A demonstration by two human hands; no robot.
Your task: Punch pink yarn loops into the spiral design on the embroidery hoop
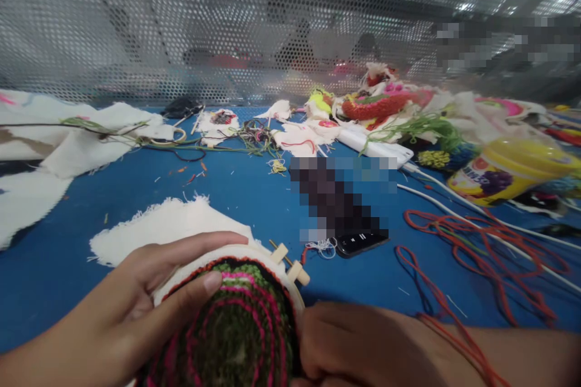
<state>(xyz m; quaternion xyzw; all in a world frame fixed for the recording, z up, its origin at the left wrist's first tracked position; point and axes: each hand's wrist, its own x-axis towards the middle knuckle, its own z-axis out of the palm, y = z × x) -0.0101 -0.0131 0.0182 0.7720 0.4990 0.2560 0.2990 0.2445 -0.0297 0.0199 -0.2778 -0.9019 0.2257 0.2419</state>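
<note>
My left hand (149, 308) grips the rim of a round embroidery hoop (297, 302), thumb on top and fingers behind its far edge. Stretched in the hoop is yarn work (240, 326) in rings of dark green, pink and black, with an orange outer line. A screw with two light wooden blocks (288, 263) tightens the hoop at its upper right. Against the hoop's right edge, my right hand (349, 338) is closed with curled fingers; what it holds is hidden. White frayed cloth (172, 224) spreads out beyond the hoop.
A phone (363, 246) lies past the hoop on the blue table (254, 193). Orange-red yarn (472, 248) and white cables (454, 214) run on the right, near a yellow tub (503, 169). Cloth and yarn scraps (308, 133) line a perforated metal screen (181, 24).
</note>
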